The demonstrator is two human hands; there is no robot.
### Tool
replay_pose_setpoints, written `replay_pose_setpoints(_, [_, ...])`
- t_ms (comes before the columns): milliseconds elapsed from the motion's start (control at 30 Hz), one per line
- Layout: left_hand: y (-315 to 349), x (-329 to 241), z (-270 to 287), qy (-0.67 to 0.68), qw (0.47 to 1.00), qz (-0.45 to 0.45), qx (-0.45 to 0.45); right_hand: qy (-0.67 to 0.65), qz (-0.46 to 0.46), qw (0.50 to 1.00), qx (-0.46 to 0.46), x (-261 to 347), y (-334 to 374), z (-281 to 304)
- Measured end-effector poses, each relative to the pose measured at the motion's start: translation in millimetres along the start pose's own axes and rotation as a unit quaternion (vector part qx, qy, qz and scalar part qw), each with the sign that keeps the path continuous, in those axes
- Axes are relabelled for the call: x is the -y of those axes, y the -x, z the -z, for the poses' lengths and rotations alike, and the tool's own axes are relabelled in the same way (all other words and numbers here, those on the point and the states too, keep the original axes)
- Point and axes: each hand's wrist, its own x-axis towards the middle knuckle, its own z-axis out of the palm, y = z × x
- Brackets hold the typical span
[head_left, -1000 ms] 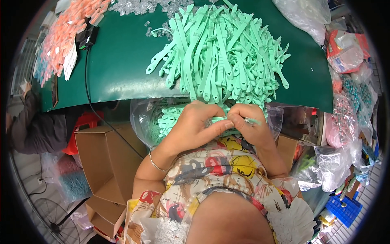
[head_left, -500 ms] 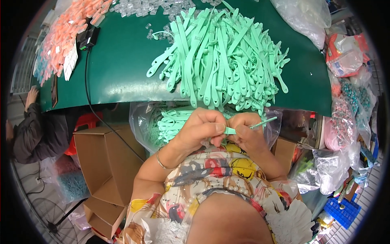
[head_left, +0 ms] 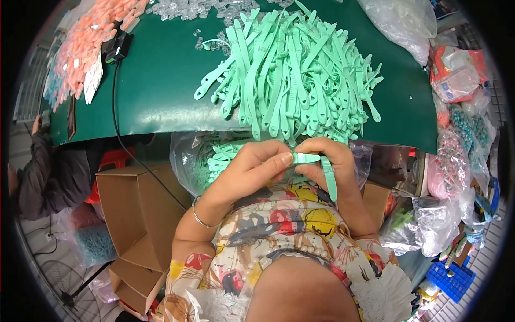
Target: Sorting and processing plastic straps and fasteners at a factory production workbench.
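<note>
My left hand (head_left: pixel 260 165) pinches one end of a mint-green ribbed strap (head_left: pixel 307 158) just past the table's front edge. My right hand (head_left: pixel 333 154) grips the strap's other side, where a tapered green length hangs down from the fingers. Whether these are two parts of one strap or two straps, I cannot tell. Beyond my hands, a large heap of matching green straps (head_left: pixel 289 80) lies on the dark green table (head_left: pixel 161 96). Under the table edge, a clear plastic bag (head_left: pixel 185 163) contains more of them, partly hidden behind my left hand.
Small clear plastic pieces (head_left: pixel 198 8) are scattered at the back. Orange pieces (head_left: pixel 107 32) pile up at the far left, near a black device (head_left: pixel 118 48) with a cable. Cardboard boxes (head_left: pixel 123 214) stand lower left; a co-worker's sleeve (head_left: pixel 48 177) shows beyond. Filled bags (head_left: pixel 453 161) line the right.
The green strap has turned in my fingers: a length now hangs down from my right hand instead of pointing right. The co-worker's hand at far left has shifted slightly and now holds something greyish.
</note>
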Motion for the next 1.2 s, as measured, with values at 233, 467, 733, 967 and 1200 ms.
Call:
replay_pose_setpoints(233, [-3, 2, 2, -0.002, 0.999, -0.042, 0.006, -0.070, -0.041, 0.997, -0.011, -7, 4, 0])
replay_pose_setpoints(467, [-9, 10, -4, 0.223, 0.971, -0.049, -0.073, -0.090, -0.106, 0.990, -0.031, -4, 7, 1])
replay_pose_setpoints(733, [-15, -7, -21, 0.329, 0.914, -0.173, -0.165, -0.130, -0.183, 0.974, 0.036, -9, 6, -7])
replay_pose_setpoints(967, [-10, -13, -14, 0.047, 0.986, -0.127, -0.099, -0.035, -0.129, 0.985, 0.107, -5, 3, -9])
replay_pose_setpoints(1200, [-11, -5, -16, 0.076, 0.982, -0.144, -0.096, -0.100, -0.162, 0.981, 0.046, -8, 10, -1])
